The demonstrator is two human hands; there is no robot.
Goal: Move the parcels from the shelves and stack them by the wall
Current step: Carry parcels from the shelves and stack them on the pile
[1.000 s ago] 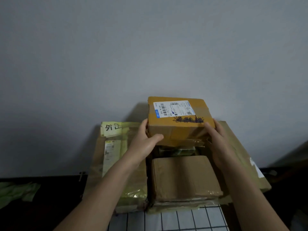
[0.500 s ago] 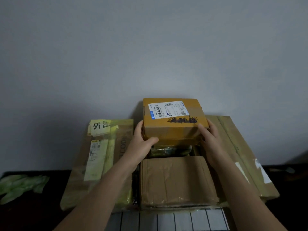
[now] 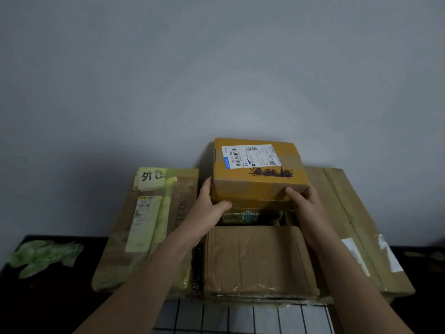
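Box (image 3: 258, 174): yellow-brown cardboard, squat and rectangular, sealed with glossy clear tape across lid and front. White label (image 3: 250, 156) on the lid, printed with barcodes, a blue strip at its 9 o'clock end. Black scribble (image 3: 272, 172) at 6 o'clock of the label. Sits highest in the pile, by the wall (image 3: 216, 68), contact with it not clear. Lies at 12 o'clock of the brown parcel (image 3: 257, 259), resting on a packet (image 3: 250, 215) with green print, seen only as a sliver beneath.

Brown parcel: duller kraft card, flat-topped, wrapped in wrinkled clear tape catching the light. At 9 o'clock of the box, flat parcel (image 3: 149, 227): card under pale yellow-green tape, with a white label, a handwritten slip at its far end and printed letters along one edge. At 3 o'clock, long parcel (image 3: 349, 213): plain card, a taped seam running lengthwise, white labels near its 5 o'clock corner. Crumpled green plastic (image 3: 45, 255) on dark floor (image 3: 48, 297) at 8 o'clock of the pile. White grid panel (image 3: 240, 317) with black lines at 6 o'clock, just beside the brown parcel.

Left hand (image 3: 209, 208): clasps the box's near left corner, fingers up the left side, thumb curled along the lower front edge. Right hand (image 3: 305, 201): clasps the near right corner, thumb on the front face, fingers wrapped round the right side, mostly hidden. Both closed on the box, forearms bare.
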